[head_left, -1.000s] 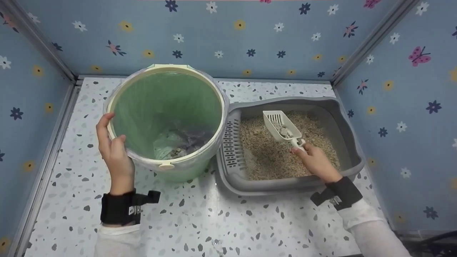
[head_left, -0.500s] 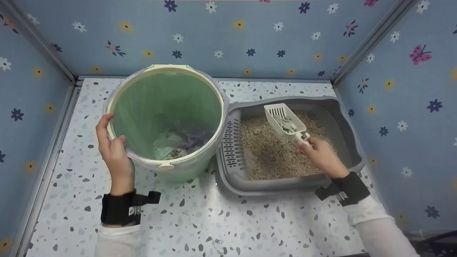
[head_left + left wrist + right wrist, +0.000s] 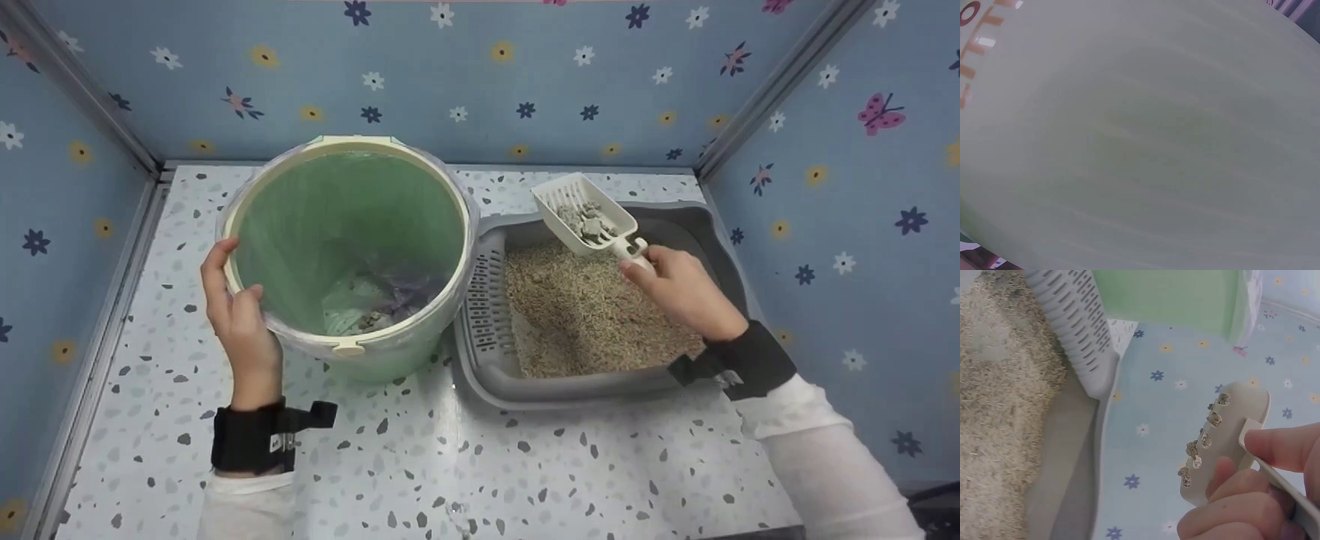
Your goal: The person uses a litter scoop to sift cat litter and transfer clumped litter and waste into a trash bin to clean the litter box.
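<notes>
My left hand (image 3: 244, 322) grips the left rim of a green trash bin (image 3: 390, 364) lined with a clear bag; its outer wall fills the left wrist view. At the bottom of the bin lie some clumps and a dark purplish patch of plastic. My right hand (image 3: 679, 289) holds a white slotted litter scoop (image 3: 564, 231) by its handle. Greyish clumps (image 3: 592, 225) sit in the scoop, which is raised over the back of the grey litter box (image 3: 540, 391). Through the slotted end, clumps show in the right wrist view, where the thumb (image 3: 1283, 447) presses the handle's base.
Tan granular litter (image 3: 577, 315) covers the box floor, with a slatted ledge (image 3: 486, 300) along its left side. The bin stands close against the box on a speckled white table (image 3: 420, 465). Flowered blue panels (image 3: 465, 75) enclose the back and both sides.
My right hand has lifted the scoop up and away from the litter toward the back of the box, then slightly left, with the clumps in it. The left hand and bin stay put.
</notes>
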A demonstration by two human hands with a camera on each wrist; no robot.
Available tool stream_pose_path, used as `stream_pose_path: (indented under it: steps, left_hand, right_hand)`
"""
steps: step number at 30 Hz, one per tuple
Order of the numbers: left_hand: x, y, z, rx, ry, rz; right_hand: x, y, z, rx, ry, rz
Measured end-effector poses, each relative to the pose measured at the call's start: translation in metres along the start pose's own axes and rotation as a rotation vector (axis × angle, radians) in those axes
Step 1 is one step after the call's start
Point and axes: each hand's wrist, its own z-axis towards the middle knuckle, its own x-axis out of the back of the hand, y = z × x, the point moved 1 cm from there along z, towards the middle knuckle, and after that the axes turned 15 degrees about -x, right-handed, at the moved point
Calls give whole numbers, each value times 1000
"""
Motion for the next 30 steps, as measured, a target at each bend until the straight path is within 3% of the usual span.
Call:
stream_pose_path:
  steps: [11,17,26,30]
  left_hand:
    - [0,1,0,4,16,-4]
    - [-1,0,1,-16,8,1]
    - [0,-2,0,-20,2,19]
    - [0,-1,1,-20,4,7]
  right_hand:
    - [13,-66,-1,154,-46,-120]
    - [9,-103,-6,206,-65,-193]
    - [-8,-142,-11,310,-34,-430]
    - [-12,-152,-16,405,33,-529]
